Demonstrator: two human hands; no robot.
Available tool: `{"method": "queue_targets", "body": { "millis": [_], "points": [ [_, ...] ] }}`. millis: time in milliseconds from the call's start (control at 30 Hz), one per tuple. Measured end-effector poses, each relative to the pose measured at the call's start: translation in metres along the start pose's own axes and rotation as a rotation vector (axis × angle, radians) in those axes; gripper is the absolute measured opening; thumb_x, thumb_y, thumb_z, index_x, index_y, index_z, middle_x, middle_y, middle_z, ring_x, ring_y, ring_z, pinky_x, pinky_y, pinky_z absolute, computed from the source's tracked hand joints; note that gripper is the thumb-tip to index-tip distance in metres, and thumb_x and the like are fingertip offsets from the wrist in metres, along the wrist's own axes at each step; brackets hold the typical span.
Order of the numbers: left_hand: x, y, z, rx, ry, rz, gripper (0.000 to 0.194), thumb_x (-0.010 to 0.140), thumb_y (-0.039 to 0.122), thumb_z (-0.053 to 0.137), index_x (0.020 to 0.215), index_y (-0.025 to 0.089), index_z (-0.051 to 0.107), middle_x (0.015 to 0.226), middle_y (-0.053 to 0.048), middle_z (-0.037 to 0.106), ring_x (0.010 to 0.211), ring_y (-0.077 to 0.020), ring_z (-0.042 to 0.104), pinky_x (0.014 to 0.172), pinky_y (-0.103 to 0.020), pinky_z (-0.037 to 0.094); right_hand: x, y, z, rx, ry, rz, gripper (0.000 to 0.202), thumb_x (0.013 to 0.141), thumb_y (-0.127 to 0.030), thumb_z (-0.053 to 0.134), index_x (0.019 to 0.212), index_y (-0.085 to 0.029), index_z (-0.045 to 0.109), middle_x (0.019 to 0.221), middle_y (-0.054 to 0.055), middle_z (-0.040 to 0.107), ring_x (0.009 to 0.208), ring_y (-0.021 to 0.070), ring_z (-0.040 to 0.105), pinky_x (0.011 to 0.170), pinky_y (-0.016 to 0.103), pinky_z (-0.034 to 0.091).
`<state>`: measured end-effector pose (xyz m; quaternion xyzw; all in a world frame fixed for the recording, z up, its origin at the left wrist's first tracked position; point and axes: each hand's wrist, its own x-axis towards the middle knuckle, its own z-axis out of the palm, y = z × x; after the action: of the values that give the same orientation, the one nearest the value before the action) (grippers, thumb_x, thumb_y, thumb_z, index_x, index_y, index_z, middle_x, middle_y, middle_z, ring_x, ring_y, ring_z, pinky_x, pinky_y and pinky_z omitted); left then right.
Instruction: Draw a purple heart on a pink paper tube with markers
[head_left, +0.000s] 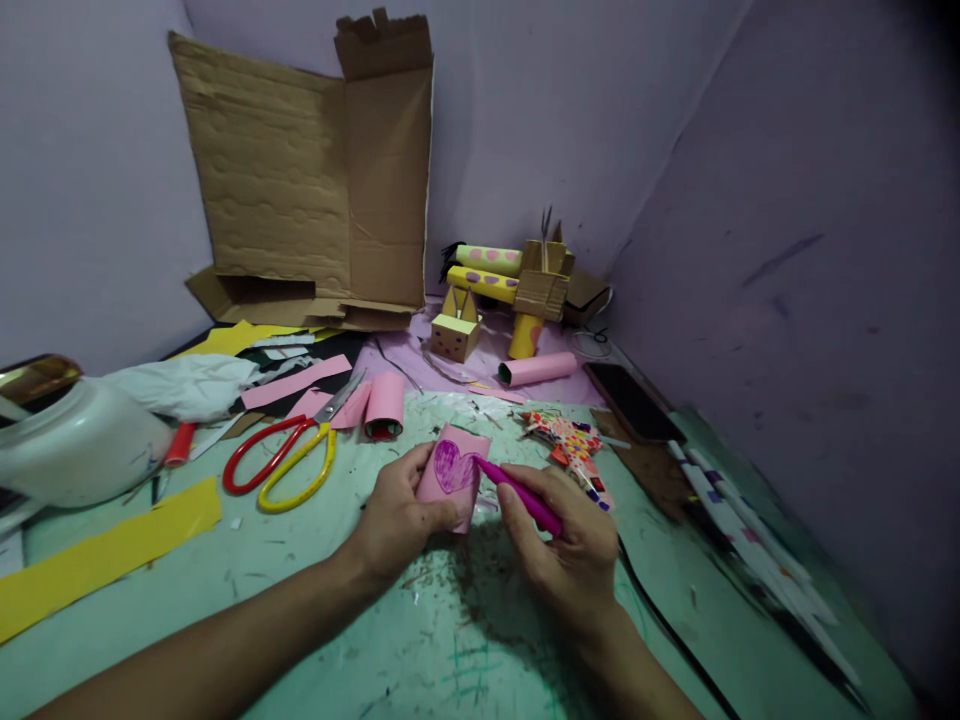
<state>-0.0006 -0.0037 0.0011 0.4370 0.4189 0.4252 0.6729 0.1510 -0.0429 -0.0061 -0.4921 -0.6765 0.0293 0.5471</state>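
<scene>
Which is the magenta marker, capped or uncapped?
Uncapped: the marker, in the right hand, shows its narrow tip at the purple heart.

The room is dim. The right wall (pixel 810 250) looks darkest, and its top corner goes black. A soft shadow lies on the table (pixel 337 660) under the right hand (pixel 574 535). Near the edges, the pot (pixel 82 445) looks stretched and the pens (pixel 757 545) look blurry.
</scene>
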Motion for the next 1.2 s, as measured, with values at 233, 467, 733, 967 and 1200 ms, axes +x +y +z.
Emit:
{"method": "queue_targets", "body": {
  "millis": [233,467,733,967,1200],
  "points": [
    [0.0020,-0.0050,-0.0033,-0.022,-0.013,0.004,0.048,0.049,0.010,0.073,0.096,0.011,0.064,0.081,-0.002,0.064,0.077,-0.0189,0.058,0.063,-0.026,0.046,-0.0015,0.0015,-0.0005,0.001,-0.012,0.018,0.011,0.084,-0.014,0.060,0.092,-0.014,0.068,0.067,0.002,0.063,0.056,0.0130,0.058,0.053,0.025,0.045],
    [0.0019,-0.0051,-0.0027,-0.053,-0.004,0.000,0.047,0.050,0.011,0.075,0.096,0.010,0.064,0.084,-0.006,0.066,0.074,-0.0177,0.058,0.062,-0.026,0.047,-0.0032,0.0035,-0.0021,-0.025,0.014,0.033,0.010,0.084,-0.016,0.060,0.091,-0.016,0.067,0.070,0.003,0.066,0.059,0.0142,0.062,0.054,0.025,0.048],
    [0.0007,-0.0047,-0.0020,-0.090,0.005,-0.012,0.046,0.049,0.012,0.076,0.094,0.011,0.065,0.082,-0.006,0.066,0.071,-0.0178,0.058,0.059,-0.026,0.047,-0.0016,0.0045,-0.0033,-0.043,0.008,0.029,0.009,0.084,-0.017,0.059,0.088,-0.017,0.067,0.067,0.002,0.065,0.056,0.0141,0.061,0.051,0.026,0.047],
    [0.0017,-0.0039,-0.0026,-0.089,-0.001,-0.015,0.046,0.049,0.013,0.077,0.094,0.012,0.065,0.080,-0.004,0.064,0.073,-0.0188,0.059,0.060,-0.026,0.047,-0.0024,0.0035,-0.0034,-0.019,0.009,0.004,0.010,0.083,-0.015,0.060,0.090,-0.017,0.067,0.066,0.001,0.062,0.054,0.0129,0.058,0.051,0.025,0.045],
    [0.0016,-0.0045,-0.0038,-0.090,-0.012,-0.026,0.047,0.050,0.012,0.077,0.095,0.011,0.065,0.082,-0.005,0.065,0.073,-0.0186,0.059,0.059,-0.025,0.047,-0.0030,0.0028,-0.0037,-0.009,0.002,0.009,0.010,0.083,-0.015,0.060,0.090,-0.016,0.067,0.065,0.000,0.062,0.054,0.0126,0.057,0.050,0.025,0.044]
  ]
}}
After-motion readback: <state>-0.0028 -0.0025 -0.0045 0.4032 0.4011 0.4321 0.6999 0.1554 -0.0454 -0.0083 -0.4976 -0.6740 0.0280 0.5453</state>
